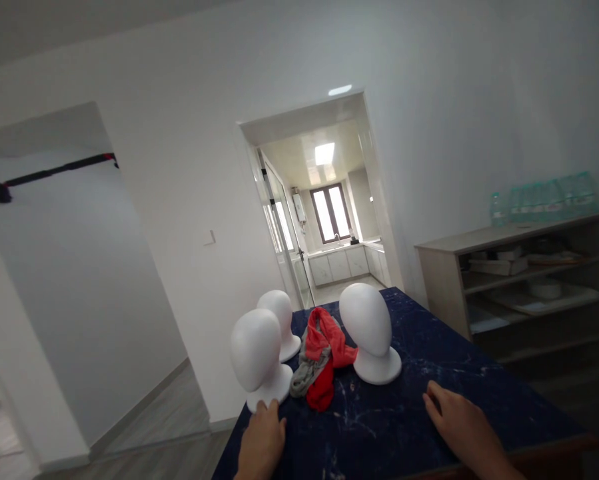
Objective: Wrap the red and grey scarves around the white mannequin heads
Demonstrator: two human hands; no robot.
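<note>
The nearest white foam mannequin head [256,350] stands upright at twelve o'clock from the person's left hand [262,433], whose fingers lie close together; whether they grip its round base [283,387] or only overlap it cannot be told. The right hand [456,420] rests empty, fingers loosely bent, on the blue marbled tabletop [429,350], with another mannequin head [365,320] at eleven o'clock. These heads look light, stiff, smooth and easily dented; the neck seems the surest hold. At one o'clock from the left hand, the crumpled red-and-grey cloth [329,341] looks soft and limp, best pinched by a fold.
</note>
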